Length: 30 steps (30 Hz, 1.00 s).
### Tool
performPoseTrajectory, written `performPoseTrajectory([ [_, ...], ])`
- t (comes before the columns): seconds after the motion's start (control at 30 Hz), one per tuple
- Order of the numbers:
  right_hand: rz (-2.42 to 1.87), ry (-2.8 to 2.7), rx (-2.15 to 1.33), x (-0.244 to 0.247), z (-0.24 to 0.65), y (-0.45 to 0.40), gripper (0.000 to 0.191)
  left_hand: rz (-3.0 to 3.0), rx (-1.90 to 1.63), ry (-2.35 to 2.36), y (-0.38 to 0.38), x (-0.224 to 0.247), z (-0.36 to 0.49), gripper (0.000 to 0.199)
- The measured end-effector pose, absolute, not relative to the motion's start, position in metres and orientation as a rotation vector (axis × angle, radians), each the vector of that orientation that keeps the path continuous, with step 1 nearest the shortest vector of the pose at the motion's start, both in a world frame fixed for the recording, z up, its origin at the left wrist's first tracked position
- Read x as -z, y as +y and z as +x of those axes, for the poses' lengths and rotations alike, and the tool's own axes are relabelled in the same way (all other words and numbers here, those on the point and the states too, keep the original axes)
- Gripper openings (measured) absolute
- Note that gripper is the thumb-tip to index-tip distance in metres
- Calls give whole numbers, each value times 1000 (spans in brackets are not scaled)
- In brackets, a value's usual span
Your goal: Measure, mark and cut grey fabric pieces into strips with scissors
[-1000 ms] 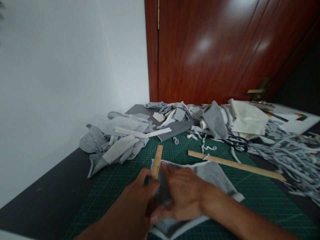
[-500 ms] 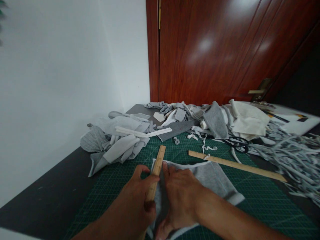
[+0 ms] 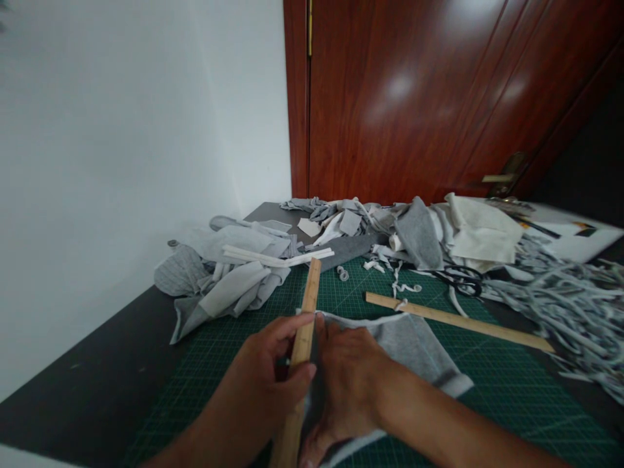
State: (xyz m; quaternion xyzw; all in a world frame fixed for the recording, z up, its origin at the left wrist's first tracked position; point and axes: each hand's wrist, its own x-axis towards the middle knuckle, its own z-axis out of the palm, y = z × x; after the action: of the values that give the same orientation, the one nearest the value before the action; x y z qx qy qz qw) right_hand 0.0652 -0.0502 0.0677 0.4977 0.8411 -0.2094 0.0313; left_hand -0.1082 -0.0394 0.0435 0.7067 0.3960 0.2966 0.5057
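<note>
The left hand point(image 3: 273, 383) has its grip closed on a wooden ruler point(image 3: 303, 343), thumb on one side and fingers on the other; the ruler lies along the left side of a grey cloth point(image 3: 414, 344), its far end beyond the cloth's edge; the right hand point(image 3: 351, 377) presses on that cloth with thumb and forefinger spread, its grip wide and around nothing, and with its forearm hides part of the cloth; beneath is a green cutting mat point(image 3: 492, 396) on a dark tabletop point(image 3: 112, 357); a second ruler point(image 3: 458, 320) lies slantwise near the cloth's far right corner, a white scrap point(image 3: 401, 304) across it; behind sit black-handled scissors point(image 3: 463, 281); a cloth heap point(image 3: 248, 289) crowds the left, tangled strips point(image 3: 560, 305) the right.
</note>
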Motion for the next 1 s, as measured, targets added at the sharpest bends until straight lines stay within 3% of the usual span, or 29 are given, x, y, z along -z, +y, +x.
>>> performPoseTrajectory([
  [0.1,1518,2614,641,-65,67,-49,116,1741,-718,995,-42,-23,-101,60],
  [0.27,1624,2503,560,-64,63,-50,140,2103,-723,1096,-44,0,-104,57],
  [0.43,1618,2558,545,-65,63,-52,133,2435,-725,1064,-44,2,-110,59],
  [0.67,1613,2520,472,-65,62,-52,137,2658,-568,1123,-43,2,-110,69],
  [1.0,1601,2722,697,-64,86,-50,132,2874,-384,1167,-42,0,-115,65],
])
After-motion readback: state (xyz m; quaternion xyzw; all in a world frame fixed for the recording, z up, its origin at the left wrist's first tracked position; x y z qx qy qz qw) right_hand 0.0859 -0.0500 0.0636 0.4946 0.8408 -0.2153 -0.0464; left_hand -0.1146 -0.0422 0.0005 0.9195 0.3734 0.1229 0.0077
